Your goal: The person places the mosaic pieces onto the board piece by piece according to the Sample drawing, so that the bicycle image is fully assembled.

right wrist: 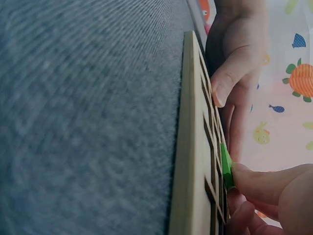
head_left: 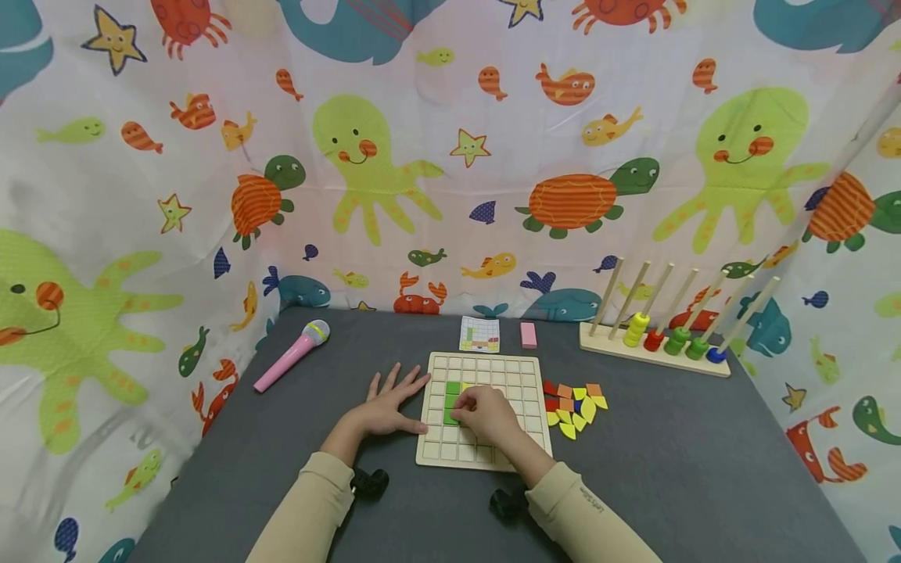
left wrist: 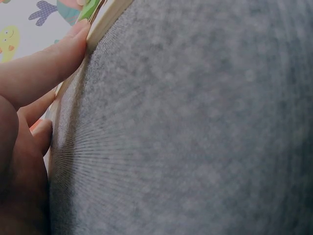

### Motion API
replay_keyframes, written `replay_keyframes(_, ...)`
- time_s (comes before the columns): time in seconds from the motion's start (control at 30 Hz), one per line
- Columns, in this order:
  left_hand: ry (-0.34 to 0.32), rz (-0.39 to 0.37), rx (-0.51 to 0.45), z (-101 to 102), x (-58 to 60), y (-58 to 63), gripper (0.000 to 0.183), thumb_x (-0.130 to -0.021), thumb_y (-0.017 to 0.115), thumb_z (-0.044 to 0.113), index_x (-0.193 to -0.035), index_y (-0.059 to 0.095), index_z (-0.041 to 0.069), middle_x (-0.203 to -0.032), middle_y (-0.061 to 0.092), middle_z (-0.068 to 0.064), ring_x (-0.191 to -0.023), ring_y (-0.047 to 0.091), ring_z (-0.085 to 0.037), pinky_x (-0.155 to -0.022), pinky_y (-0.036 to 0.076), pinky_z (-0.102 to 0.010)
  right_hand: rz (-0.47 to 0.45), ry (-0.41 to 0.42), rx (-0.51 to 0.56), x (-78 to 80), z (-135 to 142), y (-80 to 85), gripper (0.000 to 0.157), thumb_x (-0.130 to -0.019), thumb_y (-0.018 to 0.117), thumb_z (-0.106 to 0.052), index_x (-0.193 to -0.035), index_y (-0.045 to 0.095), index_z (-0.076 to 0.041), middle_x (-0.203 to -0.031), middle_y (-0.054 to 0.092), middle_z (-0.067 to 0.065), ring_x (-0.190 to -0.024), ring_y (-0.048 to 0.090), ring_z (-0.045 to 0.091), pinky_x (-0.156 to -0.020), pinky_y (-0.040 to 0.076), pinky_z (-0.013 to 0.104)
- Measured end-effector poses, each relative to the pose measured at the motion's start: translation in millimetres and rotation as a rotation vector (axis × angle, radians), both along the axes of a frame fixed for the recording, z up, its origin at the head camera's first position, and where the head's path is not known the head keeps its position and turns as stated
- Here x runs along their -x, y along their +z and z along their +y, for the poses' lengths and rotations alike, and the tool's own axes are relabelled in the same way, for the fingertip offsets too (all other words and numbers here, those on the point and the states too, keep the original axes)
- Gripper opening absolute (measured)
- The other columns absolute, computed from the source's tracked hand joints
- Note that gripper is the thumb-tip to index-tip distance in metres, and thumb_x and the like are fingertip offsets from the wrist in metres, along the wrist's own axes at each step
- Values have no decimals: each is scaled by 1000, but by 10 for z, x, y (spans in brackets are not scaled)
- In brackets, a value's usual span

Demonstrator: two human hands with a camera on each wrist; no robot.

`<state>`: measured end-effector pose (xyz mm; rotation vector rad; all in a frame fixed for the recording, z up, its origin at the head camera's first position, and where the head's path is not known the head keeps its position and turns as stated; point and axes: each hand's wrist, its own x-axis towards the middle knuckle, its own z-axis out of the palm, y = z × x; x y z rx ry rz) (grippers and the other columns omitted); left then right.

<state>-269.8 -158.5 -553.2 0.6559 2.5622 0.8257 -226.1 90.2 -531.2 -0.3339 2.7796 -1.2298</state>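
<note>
A wooden grid board lies on the dark grey tabletop, its cells divided by raised strips. Green tiles fill a short column left of its middle, with a bit of yellow beside them. My right hand reaches over the board from the lower right. Its thumb and curled fingers pinch a green tile low at the board's surface. With fingers spread, my left hand rests along the board's left side. Its thumb touches the edge in the left wrist view.
Loose red, orange, yellow and blue tiles lie right of the board. Behind it are a printed pattern card and a pink block. A toy microphone lies back left; a peg stand with coloured rings stands back right.
</note>
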Motion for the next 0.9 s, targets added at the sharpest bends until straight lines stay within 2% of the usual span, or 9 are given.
replay_keyframes(0.17,0,-4,1,3,-2,5,102,-81,76,60,-162,22,33,-171,6,1,-155,-19,-32,-117,-20,-63,-2,-24,-12,8,-19,-12,10,-87,81,-22,-82,74,-16,-70,65,-6,-62,56,10,-59,47,29)
replay_keyframes(0.4,6,-8,4,9,5,6,102,-80,77,61,-162,22,35,-171,6,3,-156,-19,-31,-117,-20,-63,-11,-43,35,14,15,6,14,-84,83,-22,-83,72,-15,-71,66,-4,-63,57,11,-59,47,29)
replay_keyframes(0.6,8,-13,9,7,2,1,104,-79,77,62,-162,21,35,-171,5,5,-156,-19,-30,-117,-20,-62,13,-58,55,10,117,112,12,-85,82,-20,-88,73,-13,-77,67,-1,-69,59,13,-60,49,30)
replay_keyframes(0.9,5,-9,0,-2,-6,-4,101,-81,76,61,-162,21,36,-171,5,4,-156,-19,-30,-117,-21,-62,13,-134,45,72,371,239,14,-86,82,-22,-94,75,-13,-80,68,-2,-74,61,15,-60,50,29)
